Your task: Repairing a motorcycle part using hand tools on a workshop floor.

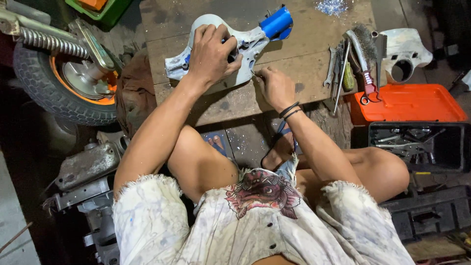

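Observation:
A white plastic motorcycle cover [245, 46] with a blue cylindrical part [275, 23] at its far end lies on a low wooden board [304, 59]. My left hand [212, 55] presses down on top of the cover, fingers curled over its edge. My right hand [274, 87] rests just below the cover's near edge, fingers pinched on a small thin tool or fastener whose tip touches the cover; what it is stays too small to tell. Two dark bands circle my right wrist.
Wrenches [336, 73] and a wire brush [364, 46] lie at the board's right end. An orange toolbox lid [409, 104], a black tool tray [417, 145], another white cover piece [405, 54], a motorcycle wheel [64, 83] at left and engine parts [86, 172] surround me.

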